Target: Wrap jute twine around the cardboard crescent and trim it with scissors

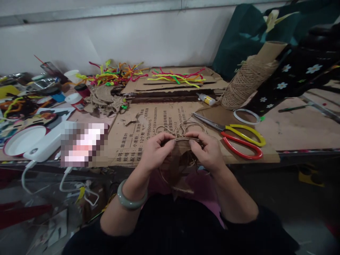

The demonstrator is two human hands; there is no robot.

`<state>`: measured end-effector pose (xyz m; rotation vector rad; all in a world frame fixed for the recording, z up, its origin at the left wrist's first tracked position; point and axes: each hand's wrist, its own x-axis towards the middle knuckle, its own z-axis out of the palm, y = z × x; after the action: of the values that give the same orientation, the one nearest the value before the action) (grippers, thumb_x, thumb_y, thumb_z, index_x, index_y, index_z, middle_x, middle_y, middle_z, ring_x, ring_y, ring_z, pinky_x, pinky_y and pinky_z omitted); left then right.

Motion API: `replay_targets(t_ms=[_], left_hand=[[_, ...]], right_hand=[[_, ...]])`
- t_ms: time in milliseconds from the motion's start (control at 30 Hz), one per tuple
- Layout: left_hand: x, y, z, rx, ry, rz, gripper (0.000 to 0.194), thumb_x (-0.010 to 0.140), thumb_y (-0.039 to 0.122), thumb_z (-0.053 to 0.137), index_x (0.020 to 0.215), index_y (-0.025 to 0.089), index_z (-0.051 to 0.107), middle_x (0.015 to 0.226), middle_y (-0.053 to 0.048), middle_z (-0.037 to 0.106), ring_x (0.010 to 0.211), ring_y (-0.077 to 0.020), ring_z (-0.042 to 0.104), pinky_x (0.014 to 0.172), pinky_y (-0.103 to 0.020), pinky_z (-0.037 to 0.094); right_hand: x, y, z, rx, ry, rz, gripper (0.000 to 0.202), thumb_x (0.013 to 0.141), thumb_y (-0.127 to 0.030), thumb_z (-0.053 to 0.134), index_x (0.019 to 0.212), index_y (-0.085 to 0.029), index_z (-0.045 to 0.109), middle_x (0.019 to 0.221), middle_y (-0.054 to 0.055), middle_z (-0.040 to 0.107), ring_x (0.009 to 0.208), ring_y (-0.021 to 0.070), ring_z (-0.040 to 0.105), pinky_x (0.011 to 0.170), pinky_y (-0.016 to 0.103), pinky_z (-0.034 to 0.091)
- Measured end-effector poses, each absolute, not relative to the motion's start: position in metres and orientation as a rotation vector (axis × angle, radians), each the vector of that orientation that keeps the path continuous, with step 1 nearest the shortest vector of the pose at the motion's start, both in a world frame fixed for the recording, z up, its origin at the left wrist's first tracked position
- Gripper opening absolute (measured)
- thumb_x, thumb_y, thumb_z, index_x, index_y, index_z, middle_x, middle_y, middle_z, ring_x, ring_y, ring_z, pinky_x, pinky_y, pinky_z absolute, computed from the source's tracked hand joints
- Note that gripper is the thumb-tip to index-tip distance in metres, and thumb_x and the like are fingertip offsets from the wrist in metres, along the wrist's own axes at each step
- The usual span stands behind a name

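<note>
Near the table's front edge, my left hand point(156, 149) pinches one end of a short length of brown jute twine point(182, 139) between thumb and fingers. My right hand point(208, 151) pinches the other end, so the strands run level between both thumbs. Loose loops of twine spread behind the fingers and hang below the hands; whether they wrap a piece of cardboard I cannot tell. Right of my hands lie scissors point(225, 128) with one yellow and one red handle, blades pointing left. A large cone of jute twine point(247, 83) stands tilted behind them.
A printed cardboard sheet point(127, 132) covers the table before me. Pipe cleaners point(177, 77), a small glue bottle point(206, 99) and twine-covered stars point(117, 103) lie farther back. At left are a blurred-out phone point(83, 144) and white power bank point(50, 140); a flowered black bottle point(289, 72) is right.
</note>
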<state>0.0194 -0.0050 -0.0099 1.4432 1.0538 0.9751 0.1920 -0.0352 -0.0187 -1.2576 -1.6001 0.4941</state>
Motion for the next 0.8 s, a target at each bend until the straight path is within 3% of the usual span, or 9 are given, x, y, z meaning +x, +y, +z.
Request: replay_targets(t_ms=[800], left_hand=[[0.0197, -0.0075, -0.0113, 1.428, 1.036, 0.981, 0.009, 0.074, 0.026, 0.063, 0.074, 0.017, 0.060, 0.055, 0.006, 0.052, 0.043, -0.0051, 0.047, 0.040, -0.016, 0.038]], right_hand=[[0.1909, -0.0323, -0.0212, -1.302, -1.620, 0.465, 0.016, 0.083, -0.022, 0.053, 0.085, -0.018, 0.068, 0.058, -0.003, 0.058, 0.047, 0.0084, 0.046, 0.048, 0.023, 0.038]])
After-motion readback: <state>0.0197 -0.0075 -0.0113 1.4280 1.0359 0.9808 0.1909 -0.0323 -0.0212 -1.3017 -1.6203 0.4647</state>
